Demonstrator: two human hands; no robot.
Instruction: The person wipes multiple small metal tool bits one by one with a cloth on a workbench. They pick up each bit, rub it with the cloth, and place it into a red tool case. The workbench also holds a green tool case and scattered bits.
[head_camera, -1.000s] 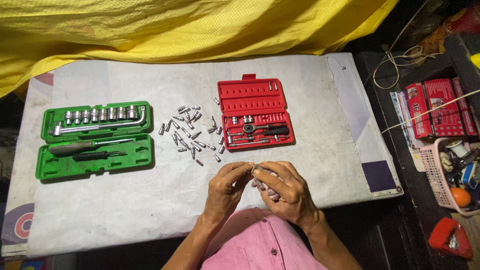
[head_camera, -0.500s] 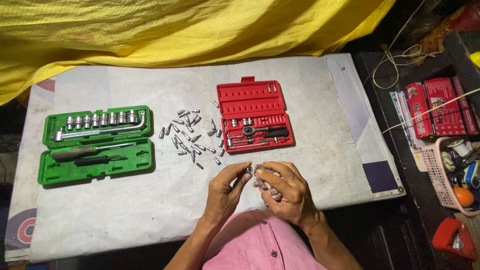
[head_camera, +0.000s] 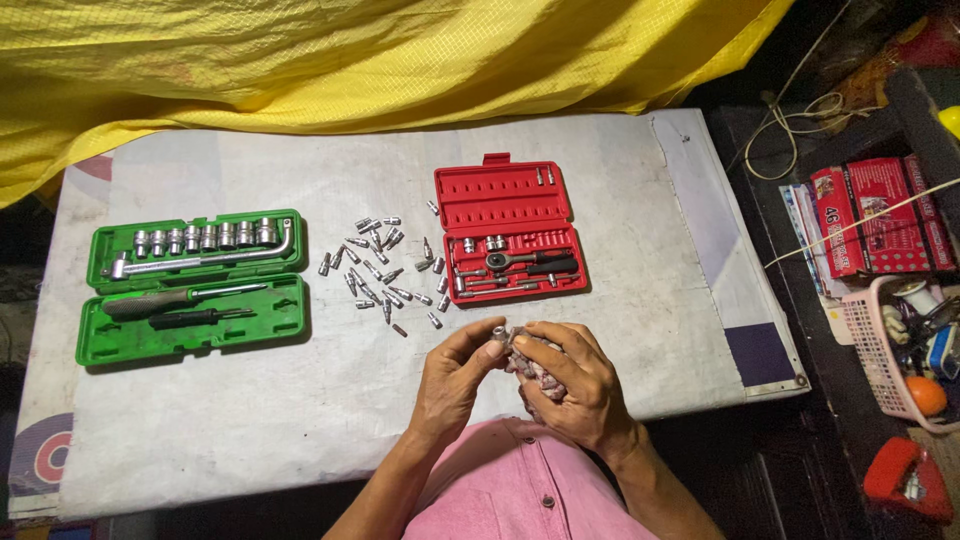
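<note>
My left hand (head_camera: 455, 375) pinches a small silver socket (head_camera: 498, 334) between thumb and fingertips, just above the near table edge. My right hand (head_camera: 572, 385) is closed around a crumpled patterned cloth (head_camera: 528, 362) pressed against that socket. Beyond my hands lies an open red tool case (head_camera: 510, 232) holding a ratchet and a few sockets. Several loose silver bits and sockets (head_camera: 378, 270) are scattered to its left. An open green tool case (head_camera: 190, 285) with a row of sockets, an L-bar and screwdrivers lies at the far left.
A white covered table (head_camera: 250, 400) carries everything. A yellow tarp (head_camera: 350, 50) hangs behind it. On the right stand red boxes (head_camera: 865, 215), a pink basket (head_camera: 880, 350) of small items and a coiled cord (head_camera: 800, 125).
My hands have shifted slightly with the socket and cloth, the fingers turning the socket against the cloth. The cases and loose bits have not moved.
</note>
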